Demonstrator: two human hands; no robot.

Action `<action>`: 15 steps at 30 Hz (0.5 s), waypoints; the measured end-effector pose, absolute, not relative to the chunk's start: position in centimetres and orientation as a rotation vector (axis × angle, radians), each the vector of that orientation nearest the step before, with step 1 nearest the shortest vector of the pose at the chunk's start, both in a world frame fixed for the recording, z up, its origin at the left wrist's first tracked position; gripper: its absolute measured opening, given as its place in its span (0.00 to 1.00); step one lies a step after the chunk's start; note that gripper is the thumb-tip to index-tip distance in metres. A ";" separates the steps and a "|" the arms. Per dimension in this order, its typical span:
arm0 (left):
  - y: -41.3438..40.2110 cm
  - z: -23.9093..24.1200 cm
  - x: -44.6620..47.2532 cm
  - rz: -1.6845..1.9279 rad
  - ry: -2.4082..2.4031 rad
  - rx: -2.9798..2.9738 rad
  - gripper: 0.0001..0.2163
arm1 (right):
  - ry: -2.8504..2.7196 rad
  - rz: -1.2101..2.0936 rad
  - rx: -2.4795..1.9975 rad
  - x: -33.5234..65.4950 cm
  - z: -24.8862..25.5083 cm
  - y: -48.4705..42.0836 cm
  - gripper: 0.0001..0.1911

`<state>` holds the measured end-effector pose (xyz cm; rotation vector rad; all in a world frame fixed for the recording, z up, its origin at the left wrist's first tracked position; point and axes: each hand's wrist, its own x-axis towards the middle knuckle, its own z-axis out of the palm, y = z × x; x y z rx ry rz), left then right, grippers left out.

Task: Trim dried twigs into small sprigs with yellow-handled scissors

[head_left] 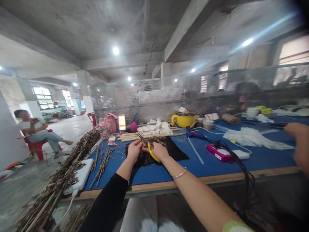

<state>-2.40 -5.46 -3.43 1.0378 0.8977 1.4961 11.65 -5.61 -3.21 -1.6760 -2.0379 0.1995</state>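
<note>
My right hand [158, 150] holds yellow-handled scissors [152, 154], their dark blades pointing up and to the left. Close beside it, my left hand [135, 150] is pinched near the blades; what its fingers hold is too small to make out. Both hands are over a black cloth [180, 152] on the blue table [154, 175], with brown plant bits scattered on it. Left of my hands lie several cut dry stems [103, 167]. Behind the cloth are pale wooden sticks [130, 138] and a crumpled white cloth [158, 127].
A large bundle of dried stalks [65, 170] and a white power bank [83, 174] line the left edge. A yellow pot [184, 120], a blue glue gun [195, 134] and a magenta power strip [219, 152] stand rightward. Another person's hand [299, 137] reaches in; a person [36, 129] sits left.
</note>
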 end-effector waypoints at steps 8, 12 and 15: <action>-5.7 -3.3 -2.4 1.554 1.008 1.016 0.14 | -2.037 0.093 -1.645 11.5 -3.5 -5.8 0.33; -5.5 -3.6 -2.4 1.542 0.992 1.079 0.12 | -2.049 0.029 -1.609 11.4 -3.9 -5.6 0.34; -5.4 -3.8 -2.4 1.548 0.990 1.092 0.11 | -2.044 -0.007 -1.593 11.4 -4.0 -5.5 0.34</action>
